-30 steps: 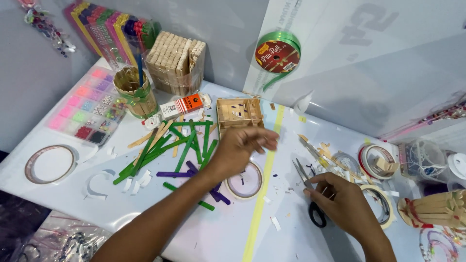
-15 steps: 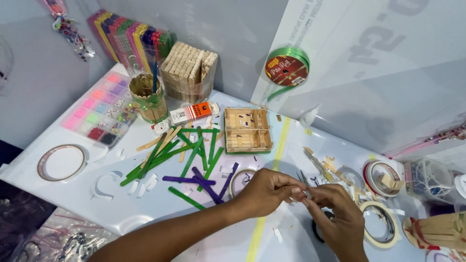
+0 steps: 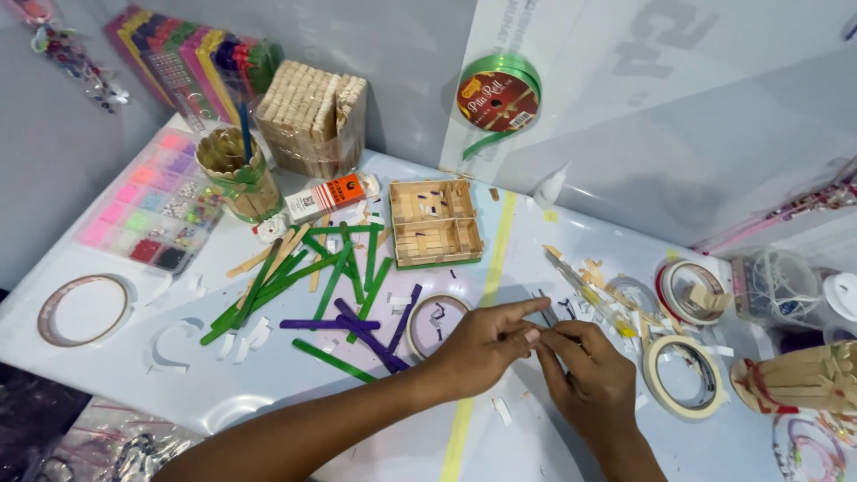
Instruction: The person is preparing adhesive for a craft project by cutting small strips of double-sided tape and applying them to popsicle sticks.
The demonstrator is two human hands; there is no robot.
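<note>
- Your left hand and right hand meet at the fingertips over the white table, just right of the yellow stripe that runs across it.
- Your left hand has its forefinger stretched out to the right while thumb and the other fingers pinch inward; your right hand pinches back toward it with thumb and forefinger. Both close on something very small between them, too small to tell what it is.
- Just beside your left hand, on its left, lies a roll of tape flat on the table.
- Left of that roll you have a loose scatter of green sticks and purple sticks, crossing one another.
- Behind the sticks sits a shallow wooden tray built of plain sticks, divided into compartments, with a tube of glue to its left.
- Further back stand a stick-built cup and a bundle of plain sticks against the wall.
- A green ribbon spool leans on the wall behind the tray.
- Right of your right hand lies another tape roll, with small offcuts strewn behind your hands.
- At the far left edge you have a bead box with pink compartments.
</note>
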